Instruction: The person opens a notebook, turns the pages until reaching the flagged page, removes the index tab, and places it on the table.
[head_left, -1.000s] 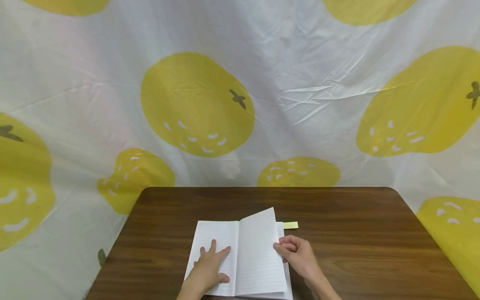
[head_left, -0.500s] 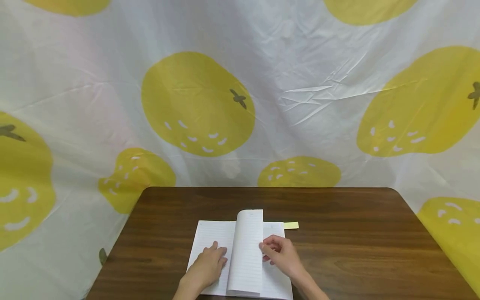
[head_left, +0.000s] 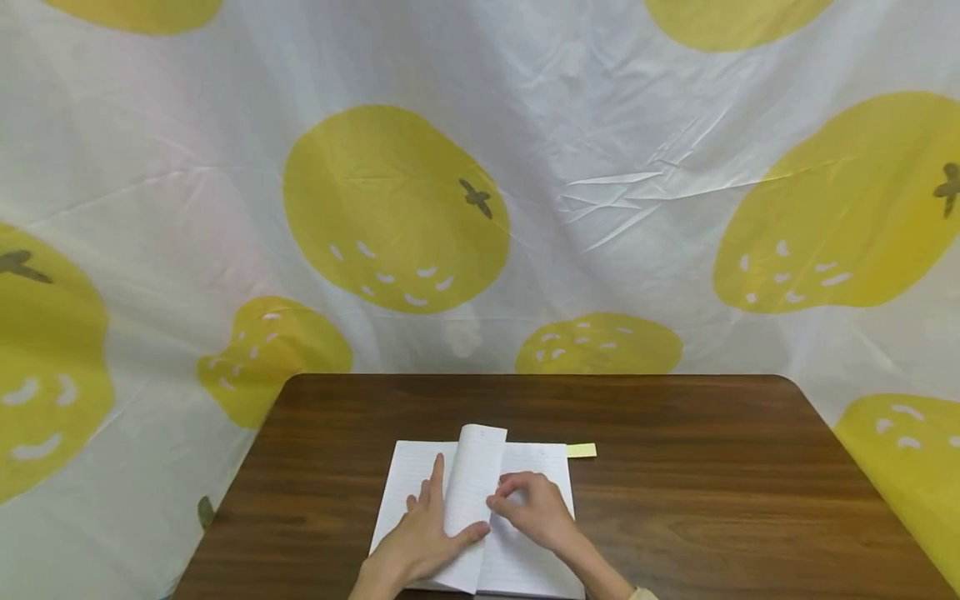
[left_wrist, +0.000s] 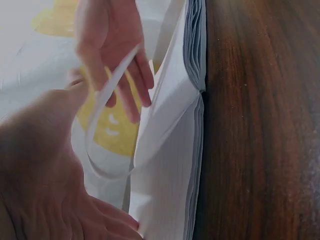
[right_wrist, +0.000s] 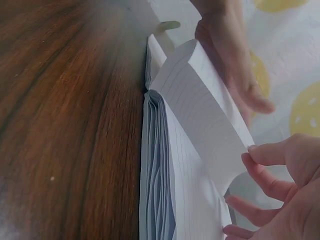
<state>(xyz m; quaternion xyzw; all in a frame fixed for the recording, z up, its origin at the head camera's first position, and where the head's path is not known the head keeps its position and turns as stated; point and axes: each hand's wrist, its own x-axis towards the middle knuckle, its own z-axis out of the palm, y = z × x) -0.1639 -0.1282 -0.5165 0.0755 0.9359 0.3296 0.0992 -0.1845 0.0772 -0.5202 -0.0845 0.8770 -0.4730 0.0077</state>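
An open lined notebook (head_left: 531,550) lies on the table. One page (head_left: 474,487) stands curled up near the spine, bending over toward the left half. My right hand (head_left: 542,510) pinches the free edge of this page between thumb and forefinger, plainly seen in the right wrist view at the fingertips (right_wrist: 256,152). On the left half my left hand (head_left: 422,533) rests with fingers extended, its thumb spread out across the front of the curled page in the head view. The left wrist view shows the page (left_wrist: 95,125) as a thin arc between both hands.
A pale yellow sticky tab (head_left: 582,451) juts out past the notebook's upper right edge. The dark wood-grain table (head_left: 720,500) extends on both sides. Behind it hangs a white cloth (head_left: 600,125) printed with yellow fruit.
My right hand has carried the page's edge leftward from the right half, so the page now curls over the spine. The left hand's thumb has spread out toward the page.
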